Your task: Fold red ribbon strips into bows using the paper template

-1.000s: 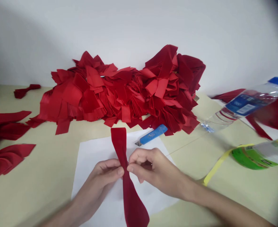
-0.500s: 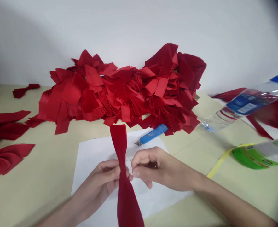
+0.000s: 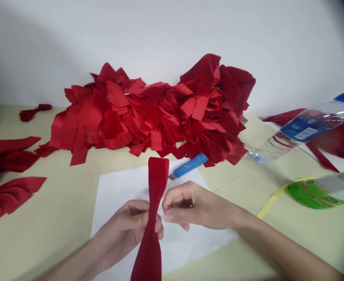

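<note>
My left hand (image 3: 133, 222) pinches the narrow gathered middle of a red ribbon strip (image 3: 151, 238), whose ends fan out above and below the fingers. Just to the right, my right hand (image 3: 186, 205) is closed in a pinch on a thin thread (image 3: 161, 209) that runs to the ribbon's gathered part. Both hands are over a white paper sheet (image 3: 110, 195). A blue utility knife (image 3: 189, 166) lies across the paper's back edge, behind the ribbon's upper end.
Behind the paper is a large heap of red ribbon pieces (image 3: 142, 113). More red pieces (image 3: 14, 195) lie at the left. On the right are a clear bottle with a blue cap (image 3: 303, 127), a green-labelled bottle (image 3: 312, 193) and a yellow strip (image 3: 273, 201).
The ribbon has turned in my left hand: its upper end has shifted right and its lower end left. My right hand has hardly moved.
</note>
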Available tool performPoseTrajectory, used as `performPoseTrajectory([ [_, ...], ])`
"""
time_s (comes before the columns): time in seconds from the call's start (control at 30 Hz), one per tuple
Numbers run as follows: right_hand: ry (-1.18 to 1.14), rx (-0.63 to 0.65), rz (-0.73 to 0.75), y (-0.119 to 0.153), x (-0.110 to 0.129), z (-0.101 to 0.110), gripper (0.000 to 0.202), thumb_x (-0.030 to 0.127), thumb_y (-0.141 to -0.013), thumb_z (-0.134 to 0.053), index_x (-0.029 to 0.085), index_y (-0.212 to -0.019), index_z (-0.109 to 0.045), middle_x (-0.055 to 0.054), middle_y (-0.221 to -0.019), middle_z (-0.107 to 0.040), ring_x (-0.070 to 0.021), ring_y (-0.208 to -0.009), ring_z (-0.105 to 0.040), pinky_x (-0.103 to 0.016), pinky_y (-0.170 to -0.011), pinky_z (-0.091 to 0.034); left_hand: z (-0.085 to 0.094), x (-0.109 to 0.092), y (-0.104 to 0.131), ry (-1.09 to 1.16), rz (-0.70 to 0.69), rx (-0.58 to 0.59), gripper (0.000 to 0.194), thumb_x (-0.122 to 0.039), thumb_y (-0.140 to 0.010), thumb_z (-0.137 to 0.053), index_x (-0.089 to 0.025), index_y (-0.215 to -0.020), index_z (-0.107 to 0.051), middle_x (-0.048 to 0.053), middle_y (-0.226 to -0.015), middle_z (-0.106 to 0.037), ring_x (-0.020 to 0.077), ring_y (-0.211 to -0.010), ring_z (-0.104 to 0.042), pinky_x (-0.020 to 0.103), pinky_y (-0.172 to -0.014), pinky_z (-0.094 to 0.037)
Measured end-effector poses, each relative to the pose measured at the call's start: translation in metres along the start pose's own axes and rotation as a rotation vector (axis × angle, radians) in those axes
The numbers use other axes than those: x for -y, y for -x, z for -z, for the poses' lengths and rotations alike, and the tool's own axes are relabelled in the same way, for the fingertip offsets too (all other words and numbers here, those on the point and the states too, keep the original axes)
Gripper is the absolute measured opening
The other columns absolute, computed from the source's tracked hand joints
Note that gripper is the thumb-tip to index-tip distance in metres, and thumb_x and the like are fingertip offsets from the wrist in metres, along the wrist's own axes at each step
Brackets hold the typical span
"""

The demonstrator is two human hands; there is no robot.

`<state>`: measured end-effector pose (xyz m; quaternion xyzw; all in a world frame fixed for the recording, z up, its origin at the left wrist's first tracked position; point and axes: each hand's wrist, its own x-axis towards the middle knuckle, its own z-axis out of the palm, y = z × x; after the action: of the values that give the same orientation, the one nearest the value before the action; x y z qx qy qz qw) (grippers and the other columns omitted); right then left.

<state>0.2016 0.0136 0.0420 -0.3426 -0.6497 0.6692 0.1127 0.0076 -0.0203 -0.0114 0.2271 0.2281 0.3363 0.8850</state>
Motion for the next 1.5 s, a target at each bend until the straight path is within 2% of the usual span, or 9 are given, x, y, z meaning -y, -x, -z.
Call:
performPoseTrajectory([
  [0.27, 0.038, 0.099, 0.003, 0.000, -0.005, 0.002, 0.018, 0.030, -0.080, -0.059, 0.013, -0.082, -0.063, 0.005, -0.058, -0.049, -0.0051, -0.050, -0.041, -0.017, -0.047, -0.033, -0.005, 0.006, 0.004, -0.034, 0.070, 0.017, 0.008, -0.022, -0.063, -0.075, -0.016, -0.062, -0.070, 0.004, -0.055, -0.067, 0.0159, -0.053, -0.059, 0.027, -0.056, -0.039],
  [0.43, 0.060, 0.289, 0.029, -0.001, -0.010, 0.006, 0.007, 0.014, -0.071, -0.063, 0.010, -0.077, -0.065, 0.004, -0.063, -0.055, -0.0070, -0.060, -0.050, -0.015, -0.054, -0.038, -0.004, 0.021, 0.008, -0.286, 0.375, -0.044, 0.006, -0.010, -0.047, -0.071, -0.014, -0.052, -0.072, 0.000, -0.042, -0.058, 0.0090, -0.038, -0.042, 0.022, -0.042, -0.022],
  [0.53, 0.177, 0.378, -0.044, -0.002, -0.008, -0.001, 0.008, 0.019, -0.071, -0.067, 0.011, -0.069, -0.066, 0.006, -0.055, -0.054, -0.0035, -0.049, -0.045, -0.013, -0.046, -0.033, -0.009, 0.028, 0.011, -0.477, 0.503, -0.040, 0.008, -0.010, -0.049, -0.067, -0.018, -0.047, -0.068, -0.004, -0.042, -0.051, 0.0078, -0.039, -0.034, 0.024, -0.042, -0.016],
  [0.73, 0.514, 0.170, 0.070, 0.006, 0.005, -0.017, 0.020, 0.034, -0.077, -0.065, 0.015, -0.070, -0.069, 0.007, -0.054, -0.054, -0.0029, -0.047, -0.044, -0.014, -0.045, -0.030, -0.023, 0.026, 0.011, -0.488, 0.427, -0.099, 0.011, -0.012, -0.053, -0.067, -0.019, -0.046, -0.064, -0.004, -0.046, -0.052, 0.0107, -0.045, -0.040, 0.025, -0.049, -0.030],
  [0.97, 0.758, -0.230, 0.120, 0.026, 0.026, -0.027, 0.018, 0.023, -0.085, -0.056, 0.019, -0.070, -0.065, 0.001, -0.066, -0.062, -0.0116, -0.065, -0.055, -0.023, -0.064, -0.038, -0.025, 0.013, 0.003, -0.543, 0.320, -0.298, 0.010, -0.010, -0.053, -0.064, -0.016, -0.045, -0.060, -0.003, -0.046, -0.053, 0.0128, -0.049, -0.049, 0.026, -0.053, -0.039],
  [1.1, 0.793, -0.229, 0.110, 0.030, 0.030, -0.043, 0.020, 0.009, -0.082, -0.050, 0.021, -0.088, -0.065, -0.002, -0.078, -0.065, -0.0149, -0.071, -0.058, -0.025, -0.065, -0.041, -0.029, 0.012, 0.001, -0.645, 0.176, -0.266, 0.014, -0.011, -0.058, -0.056, -0.015, -0.045, -0.057, -0.004, -0.044, -0.046, 0.0116, -0.049, -0.045, 0.024, -0.050, -0.039],
  [1.23, 0.749, -0.287, 0.136, 0.033, 0.029, -0.053, 0.027, 0.007, -0.078, -0.053, 0.024, -0.098, -0.062, -0.003, -0.087, -0.066, -0.0175, -0.079, -0.060, -0.027, -0.069, -0.043, -0.024, 0.008, 0.000, -0.625, 0.087, -0.379, 0.013, -0.010, -0.058, -0.058, -0.014, -0.046, -0.060, -0.003, -0.045, -0.052, 0.0110, -0.049, -0.047, 0.023, -0.050, -0.037],
  [1.33, 0.698, -0.337, 0.082, 0.035, 0.027, -0.051, 0.024, 0.009, -0.080, -0.051, 0.025, -0.095, -0.060, 0.000, -0.085, -0.066, -0.0163, -0.076, -0.059, -0.027, -0.066, -0.044, -0.016, 0.000, 0.000, -0.470, 0.060, -0.396, 0.008, -0.013, -0.062, -0.064, -0.013, -0.055, -0.066, -0.002, -0.051, -0.059, 0.0108, -0.053, -0.051, 0.021, -0.054, -0.039],
  [1.5, 0.602, -0.369, 0.080, 0.031, 0.017, -0.033, 0.012, 0.017, -0.086, -0.049, 0.024, -0.088, -0.057, 0.004, -0.080, -0.063, -0.0101, -0.064, -0.053, -0.022, -0.059, -0.039, -0.009, -0.007, -0.001, -0.229, 0.038, -0.309, 0.007, -0.015, -0.067, -0.067, -0.014, -0.060, -0.067, 0.001, -0.056, -0.066, 0.0107, -0.055, -0.055, 0.020, -0.057, -0.040],
])
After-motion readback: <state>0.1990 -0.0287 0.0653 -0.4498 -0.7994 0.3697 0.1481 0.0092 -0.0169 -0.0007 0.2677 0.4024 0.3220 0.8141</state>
